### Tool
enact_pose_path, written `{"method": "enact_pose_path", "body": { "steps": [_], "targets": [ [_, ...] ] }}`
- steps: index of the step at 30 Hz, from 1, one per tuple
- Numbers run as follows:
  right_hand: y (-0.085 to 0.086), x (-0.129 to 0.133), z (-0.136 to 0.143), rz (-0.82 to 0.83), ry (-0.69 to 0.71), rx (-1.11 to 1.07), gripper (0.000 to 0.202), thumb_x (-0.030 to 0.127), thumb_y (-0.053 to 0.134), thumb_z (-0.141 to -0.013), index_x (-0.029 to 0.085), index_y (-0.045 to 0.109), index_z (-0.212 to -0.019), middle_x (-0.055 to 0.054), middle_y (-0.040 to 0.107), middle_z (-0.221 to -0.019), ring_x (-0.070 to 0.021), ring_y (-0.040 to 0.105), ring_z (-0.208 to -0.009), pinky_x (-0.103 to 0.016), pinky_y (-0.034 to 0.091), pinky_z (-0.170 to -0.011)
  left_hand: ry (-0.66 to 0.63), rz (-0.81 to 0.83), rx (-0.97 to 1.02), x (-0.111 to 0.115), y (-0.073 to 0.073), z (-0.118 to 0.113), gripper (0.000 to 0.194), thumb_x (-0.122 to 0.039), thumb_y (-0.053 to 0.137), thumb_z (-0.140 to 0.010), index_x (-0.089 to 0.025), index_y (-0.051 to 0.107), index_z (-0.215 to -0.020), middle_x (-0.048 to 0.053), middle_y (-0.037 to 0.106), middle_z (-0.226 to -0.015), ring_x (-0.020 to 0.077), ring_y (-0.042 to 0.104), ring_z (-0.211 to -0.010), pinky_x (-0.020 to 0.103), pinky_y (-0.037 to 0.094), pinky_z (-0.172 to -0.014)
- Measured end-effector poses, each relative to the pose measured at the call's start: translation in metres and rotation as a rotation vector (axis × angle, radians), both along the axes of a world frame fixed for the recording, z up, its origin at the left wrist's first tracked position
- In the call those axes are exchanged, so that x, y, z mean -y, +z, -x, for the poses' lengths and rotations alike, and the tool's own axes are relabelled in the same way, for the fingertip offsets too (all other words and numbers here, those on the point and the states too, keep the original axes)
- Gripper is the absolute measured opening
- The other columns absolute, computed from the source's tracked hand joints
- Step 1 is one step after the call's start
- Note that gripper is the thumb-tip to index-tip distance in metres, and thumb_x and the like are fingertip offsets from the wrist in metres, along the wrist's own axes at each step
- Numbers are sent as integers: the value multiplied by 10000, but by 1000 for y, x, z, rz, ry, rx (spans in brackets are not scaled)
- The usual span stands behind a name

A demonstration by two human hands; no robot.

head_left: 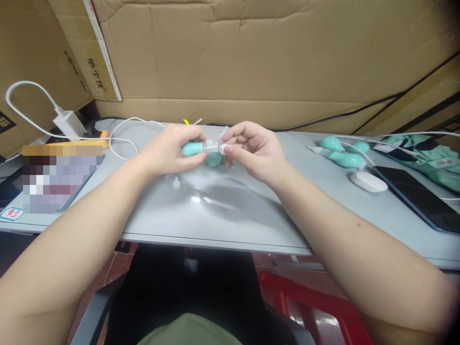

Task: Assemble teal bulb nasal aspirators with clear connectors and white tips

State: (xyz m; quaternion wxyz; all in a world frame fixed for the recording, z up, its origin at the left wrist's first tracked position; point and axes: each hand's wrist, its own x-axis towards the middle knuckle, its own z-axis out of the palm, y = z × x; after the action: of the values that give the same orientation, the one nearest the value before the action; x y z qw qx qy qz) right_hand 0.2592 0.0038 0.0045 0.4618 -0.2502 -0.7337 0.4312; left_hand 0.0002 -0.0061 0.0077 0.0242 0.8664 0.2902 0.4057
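Observation:
My left hand (168, 151) is closed around a teal rubber bulb with a clear tube, which looks like a bulb syringe (193, 149). It lies level above the table, tube pointing right. The fingers of my right hand (253, 148) pinch a small white tip (222, 149) at the tube's end; I cannot tell whether the two are joined. Just beyond the tube, partly hidden by it and my fingers, is another teal bulb (213, 160). A small translucent nozzle (176, 182) stands on the table, nearer to me than my left hand.
Several teal bulbs (347, 159) lie at the right, near a white oval object (368, 181), a dark phone (419, 194) and a teal patterned bag (427, 155). On the left are a white charger (70, 125), cables and a blurred device (61, 182). Cardboard (251, 57) walls the back.

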Motion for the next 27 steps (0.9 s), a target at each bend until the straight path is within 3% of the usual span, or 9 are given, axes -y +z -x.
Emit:
{"method": "enact_pose_path", "body": {
  "steps": [6,10,19,23,27],
  "targets": [
    [-1,0,1,-10,-23,10,621,667,1081,-758,275,721,-1077,-25,747,-996,-157,710,-687,-337,657,-635,19,1,-37,-2,0,0,230,-421,690,-927,-212,767,-986,19,765,-855,158,625,-727,290,494,-716],
    [-4,-1,0,-44,-32,19,609,679,1066,-775,272,732,-1079,-29,735,-1008,-160,710,-694,-352,663,-654,36,4,-60,-3,-1,1,221,-411,700,-926,-221,777,-1010,17,769,-854,165,631,-729,298,499,-713],
    [-8,-3,-2,-152,-103,11,485,528,1088,-795,258,811,-1086,-56,810,-1027,-187,730,-793,-348,660,-727,-17,-41,-51,-5,-1,1,293,-476,677,-1026,-214,804,-1001,31,807,-880,177,709,-768,299,527,-747],
    [-4,-1,-5,-248,-175,91,342,465,1065,-817,250,853,-979,-71,845,-1019,-218,739,-851,-386,688,-786,-9,-36,-50,-6,-2,1,309,-480,676,-1033,-215,826,-983,42,833,-887,183,717,-775,307,524,-748],
    [-3,-1,-7,-305,-162,145,221,379,1012,-864,253,883,-992,-78,865,-1068,-252,783,-955,-414,709,-863,-10,-36,-42,-6,-3,1,289,-458,687,-1023,-216,842,-991,39,833,-876,180,704,-765,311,510,-746]
  ]
}}
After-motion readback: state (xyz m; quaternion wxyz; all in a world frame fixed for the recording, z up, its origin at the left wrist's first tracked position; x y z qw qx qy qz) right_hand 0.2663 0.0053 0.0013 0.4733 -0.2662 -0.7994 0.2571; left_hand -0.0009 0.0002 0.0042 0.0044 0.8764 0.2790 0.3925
